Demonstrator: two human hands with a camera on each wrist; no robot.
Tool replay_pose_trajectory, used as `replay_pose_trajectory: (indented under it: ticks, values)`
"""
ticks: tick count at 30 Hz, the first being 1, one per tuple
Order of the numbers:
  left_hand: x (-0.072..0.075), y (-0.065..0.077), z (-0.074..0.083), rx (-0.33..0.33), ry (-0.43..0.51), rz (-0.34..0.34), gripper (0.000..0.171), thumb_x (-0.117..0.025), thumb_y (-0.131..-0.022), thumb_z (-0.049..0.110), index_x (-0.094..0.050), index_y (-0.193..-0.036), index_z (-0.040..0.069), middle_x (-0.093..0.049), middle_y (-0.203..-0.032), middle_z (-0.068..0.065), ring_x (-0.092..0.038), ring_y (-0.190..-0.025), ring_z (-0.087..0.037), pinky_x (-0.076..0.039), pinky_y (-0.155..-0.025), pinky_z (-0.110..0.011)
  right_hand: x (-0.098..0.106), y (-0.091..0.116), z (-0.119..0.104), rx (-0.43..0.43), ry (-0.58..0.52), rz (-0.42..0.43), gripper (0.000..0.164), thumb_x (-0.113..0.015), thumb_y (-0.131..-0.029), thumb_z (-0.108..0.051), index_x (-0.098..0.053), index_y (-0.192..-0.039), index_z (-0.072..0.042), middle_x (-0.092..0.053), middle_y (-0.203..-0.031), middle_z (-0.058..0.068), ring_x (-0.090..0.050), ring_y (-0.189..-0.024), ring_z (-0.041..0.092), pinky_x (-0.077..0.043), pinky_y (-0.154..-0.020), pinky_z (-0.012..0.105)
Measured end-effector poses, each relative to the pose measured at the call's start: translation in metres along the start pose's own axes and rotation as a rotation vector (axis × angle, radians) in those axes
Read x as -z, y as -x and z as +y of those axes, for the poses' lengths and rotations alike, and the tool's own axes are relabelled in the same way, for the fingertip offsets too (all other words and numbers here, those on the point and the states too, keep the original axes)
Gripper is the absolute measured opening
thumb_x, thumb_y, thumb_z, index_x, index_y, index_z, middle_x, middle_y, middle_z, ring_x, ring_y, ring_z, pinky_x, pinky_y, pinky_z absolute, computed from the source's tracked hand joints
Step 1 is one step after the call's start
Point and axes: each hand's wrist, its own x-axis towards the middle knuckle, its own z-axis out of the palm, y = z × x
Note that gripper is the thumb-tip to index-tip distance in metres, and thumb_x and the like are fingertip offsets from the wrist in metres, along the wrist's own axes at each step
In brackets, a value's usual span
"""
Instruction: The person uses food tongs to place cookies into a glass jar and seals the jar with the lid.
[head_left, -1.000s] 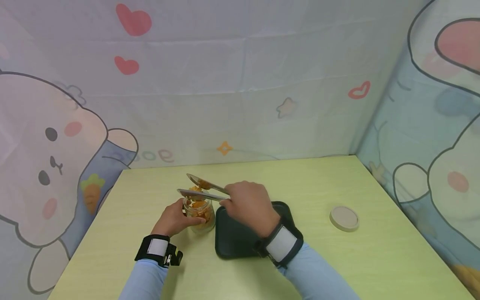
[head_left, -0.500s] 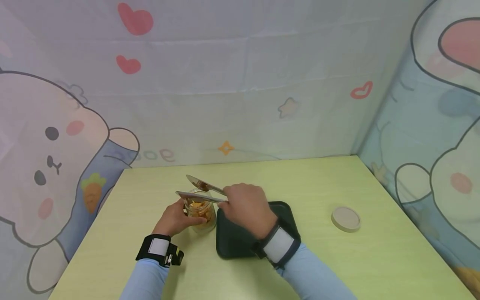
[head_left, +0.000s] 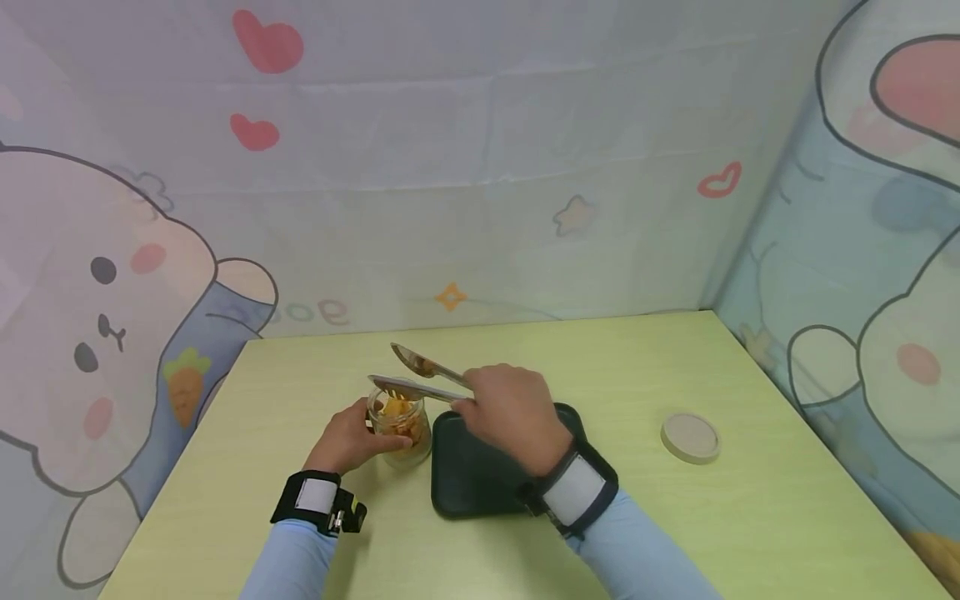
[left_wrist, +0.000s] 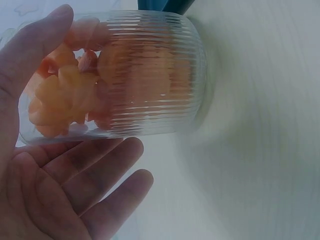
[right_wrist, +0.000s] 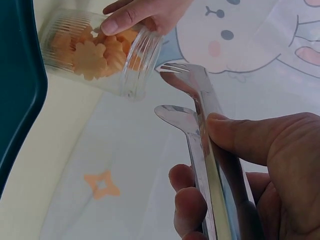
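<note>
My left hand [head_left: 349, 437] grips a ribbed clear glass jar [head_left: 408, 454], thumb on the near side and fingers round the far side. Orange flower-shaped pieces [left_wrist: 65, 97] fill much of the jar, which stands uncapped on the table. In my right hand [head_left: 517, 417] are metal tongs [right_wrist: 207, 145], one arm ending in fork tines and the other in a spoon-like tip. The tong tips are spread with nothing between them, over the far right of the jar mouth in the head view. In the right wrist view, the thumb presses the fork-ended arm while fingers curl round the other.
A dark green tray [head_left: 457, 496] lies right of the jar, partly under my right hand and wrist. Farther right on the pale yellow table [head_left: 750, 525] is a round beige lid [head_left: 690, 438]. A printed cloth [head_left: 480, 208] hangs behind the table.
An orange piece between the tong tips a second ago is gone from there, let go at the jar. The tongs have since shifted right and slightly up. The left hand stays on the jar.
</note>
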Motion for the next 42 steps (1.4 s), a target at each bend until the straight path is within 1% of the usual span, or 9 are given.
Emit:
replay_pose_trajectory:
  ticks: [5,14,18,27,34,42]
  values:
    - [-0.001,0.0,0.0,0.002,-0.014,-0.001,0.078,-0.087,-0.072,0.048,-0.056,-0.126,0.001,-0.066,-0.116,-0.014,-0.063,-0.103,-0.029,-0.051,-0.083,-0.046,0.001,0.005,0.008,-0.029,-0.013,0.002,0.027,-0.073,-0.089,-0.036,-0.059,-0.073,-0.021,-0.048,-0.058,-0.008,-0.047,-0.052,0.011,-0.039,-0.045,0.033]
    - [-0.001,0.001,-0.001,-0.012,-0.021,0.008,0.077,-0.087,-0.071,0.047,-0.057,-0.125,0.001,-0.066,-0.116,-0.014,-0.063,-0.104,-0.03,-0.051,-0.083,-0.047,0.001,0.015,0.025,-0.081,-0.02,0.013,0.028,-0.075,-0.087,-0.035,-0.057,-0.071,-0.019,-0.047,-0.057,-0.007,-0.046,-0.053,0.012,-0.038,-0.045,0.033]
    - [-0.002,0.0,-0.002,-0.014,-0.018,0.009,0.078,-0.088,-0.071,0.048,-0.057,-0.126,0.002,-0.066,-0.117,-0.014,-0.063,-0.104,-0.03,-0.051,-0.083,-0.047,0.001,0.021,0.033,-0.108,-0.036,0.003,0.028,-0.075,-0.087,-0.034,-0.057,-0.071,-0.019,-0.046,-0.057,-0.007,-0.045,-0.052,0.013,-0.036,-0.045,0.033]
    - [-0.001,-0.001,-0.002,-0.017,-0.011,0.006,0.083,-0.088,-0.07,0.048,-0.055,-0.129,0.001,-0.065,-0.119,-0.015,-0.063,-0.103,-0.031,-0.052,-0.081,-0.047,0.001,0.033,0.047,-0.148,-0.045,-0.005,0.032,-0.072,-0.088,-0.033,-0.052,-0.067,-0.02,-0.045,-0.056,-0.006,-0.044,-0.051,0.014,-0.034,-0.044,0.033]
    - [-0.001,-0.001,-0.002,-0.015,-0.007,0.001,0.084,-0.088,-0.071,0.048,-0.054,-0.131,0.0,-0.065,-0.12,-0.015,-0.062,-0.105,-0.031,-0.051,-0.083,-0.047,0.001,0.042,0.056,-0.169,-0.065,-0.016,0.03,-0.074,-0.088,-0.032,-0.054,-0.07,-0.019,-0.046,-0.057,-0.005,-0.044,-0.051,0.015,-0.034,-0.044,0.032]
    - [0.0,0.0,-0.001,-0.011,-0.008,0.0,0.084,-0.088,-0.07,0.048,-0.054,-0.131,0.0,-0.065,-0.119,-0.015,-0.062,-0.102,-0.03,-0.051,-0.082,-0.046,-0.002,0.051,0.069,-0.2,-0.069,-0.022,0.026,-0.074,-0.088,-0.034,-0.057,-0.074,-0.019,-0.047,-0.059,-0.006,-0.045,-0.051,0.015,-0.034,-0.045,0.033]
